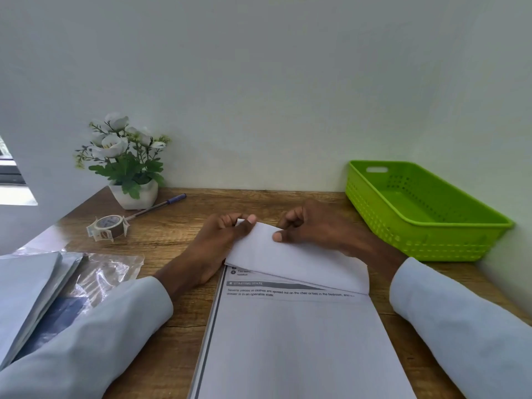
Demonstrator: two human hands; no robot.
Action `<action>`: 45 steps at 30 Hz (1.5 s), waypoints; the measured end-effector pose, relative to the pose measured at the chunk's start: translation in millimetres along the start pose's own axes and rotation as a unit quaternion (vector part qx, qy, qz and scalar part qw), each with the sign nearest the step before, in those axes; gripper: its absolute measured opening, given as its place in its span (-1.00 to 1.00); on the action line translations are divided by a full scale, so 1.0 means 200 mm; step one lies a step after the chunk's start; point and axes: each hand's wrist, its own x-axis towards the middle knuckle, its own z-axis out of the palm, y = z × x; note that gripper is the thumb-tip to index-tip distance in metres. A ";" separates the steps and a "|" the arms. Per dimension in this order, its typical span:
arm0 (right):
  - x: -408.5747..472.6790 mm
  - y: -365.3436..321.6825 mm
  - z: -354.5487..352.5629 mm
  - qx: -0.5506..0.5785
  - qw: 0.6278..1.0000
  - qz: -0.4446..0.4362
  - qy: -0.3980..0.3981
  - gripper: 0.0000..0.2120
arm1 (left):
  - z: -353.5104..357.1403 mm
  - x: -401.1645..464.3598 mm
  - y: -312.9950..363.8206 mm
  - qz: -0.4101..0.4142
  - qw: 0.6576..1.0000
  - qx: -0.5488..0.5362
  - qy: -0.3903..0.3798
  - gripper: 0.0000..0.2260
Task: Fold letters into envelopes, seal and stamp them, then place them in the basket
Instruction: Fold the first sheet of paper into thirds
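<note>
A white printed letter (293, 341) lies on the wooden desk (178, 243) in front of me, its far end folded over toward me into a flap (302, 263). My left hand (221, 240) pinches the flap's far left corner between thumb and fingers. My right hand (313, 228) holds the flap's far edge, thumb on top of the paper and fingers curled behind it. A green plastic basket (426, 243) stands at the right against the wall, with nothing visible inside. A pile of envelopes (26, 295) lies at the left edge.
A roll of tape with stamps stuck around it (108, 227) sits at the back left beside a pen (157, 205) and a potted white flower (126, 165). A clear plastic sleeve (100, 277) lies under the envelopes. The wall runs close behind the desk.
</note>
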 end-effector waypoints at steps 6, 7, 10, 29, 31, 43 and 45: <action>0.02 -0.01 0.01 0.061 0.998 0.005 0.027 -0.90 | -0.02 0.01 0.01 -0.011 0.999 -0.030 0.027 -0.63; 0.01 0.00 0.00 0.065 0.997 0.014 0.029 -0.91 | -0.03 0.01 0.02 -0.010 0.999 -0.030 0.042 -0.65; -0.02 0.07 -0.05 0.066 0.996 0.040 0.043 -0.90 | -0.06 0.01 0.04 -0.006 0.995 -0.039 0.086 -0.68; -0.19 0.19 -0.03 0.439 0.884 0.123 0.100 -0.69 | -0.06 0.00 0.04 -0.007 0.998 -0.052 0.024 -0.43; -0.20 0.20 -0.03 0.455 0.875 0.126 0.105 -0.72 | -0.05 0.01 0.04 -0.004 0.998 -0.047 0.031 -0.44; -0.23 0.22 -0.07 0.409 0.883 0.190 0.130 -0.72 | -0.11 0.04 0.04 -0.072 0.997 0.004 0.041 -0.51; -0.26 0.20 -0.08 0.368 0.899 0.190 0.140 -0.68 | -0.12 0.03 0.05 -0.088 0.992 0.082 0.037 -0.45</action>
